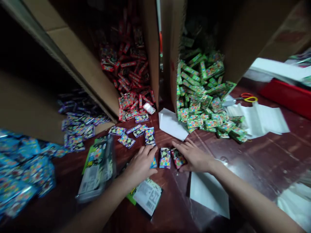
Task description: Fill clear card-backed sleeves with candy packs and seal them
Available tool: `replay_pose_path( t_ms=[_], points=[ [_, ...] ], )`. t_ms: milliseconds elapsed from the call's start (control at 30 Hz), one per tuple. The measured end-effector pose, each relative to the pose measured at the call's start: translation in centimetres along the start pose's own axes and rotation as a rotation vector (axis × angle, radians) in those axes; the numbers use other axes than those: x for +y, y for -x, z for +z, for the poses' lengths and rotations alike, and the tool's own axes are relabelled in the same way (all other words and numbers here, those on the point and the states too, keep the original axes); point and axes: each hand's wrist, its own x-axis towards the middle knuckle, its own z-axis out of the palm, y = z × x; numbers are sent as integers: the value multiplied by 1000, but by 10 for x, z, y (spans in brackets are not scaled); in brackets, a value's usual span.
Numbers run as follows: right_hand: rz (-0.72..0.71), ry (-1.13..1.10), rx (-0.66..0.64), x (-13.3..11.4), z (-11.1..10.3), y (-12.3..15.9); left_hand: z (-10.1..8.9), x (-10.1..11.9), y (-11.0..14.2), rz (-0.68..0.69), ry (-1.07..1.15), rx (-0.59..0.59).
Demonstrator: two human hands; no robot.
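My left hand (142, 161) curves over a small blue candy packet (154, 163) on the dark red table, its fingers at the top and its thumb at the bottom. Most of that packet is hidden beneath the palm. Beside it lies a purple candy packet (165, 158), untouched between my hands. My right hand (194, 156) closes around a red candy packet (178, 158), fingertips along the upper edge and thumb below. Under my left wrist is a printed card (148, 195) with a barcode. Several loose purple packets (126, 141) are scattered just beyond my left hand.
Cardboard boxes spill red packets (132, 76), green packets (201, 87) and purple packets (79, 126). Blue packets (21, 171) heap at left, near a clear plastic case (97, 168). White paper (210, 194) lies under my right forearm; scissors (246, 98) rest at right.
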Motion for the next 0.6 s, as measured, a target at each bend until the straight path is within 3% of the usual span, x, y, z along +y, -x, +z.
replay_pose_path(
  t_ms=[167, 300, 433, 533, 600],
  points=[
    [-7, 64, 163, 11, -12, 0, 9, 4, -9, 91, 92, -8],
    [222, 317, 399, 51, -49, 3, 7, 26, -28, 157, 39, 73],
    [260, 462, 380, 78, -80, 0, 15, 53, -55, 243, -29, 85],
    [222, 423, 375, 68, -77, 5, 26, 58, -55, 226, -27, 54],
    [103, 338, 339, 49, -66, 12, 30, 56, -44, 215, -4, 44]
  ],
)
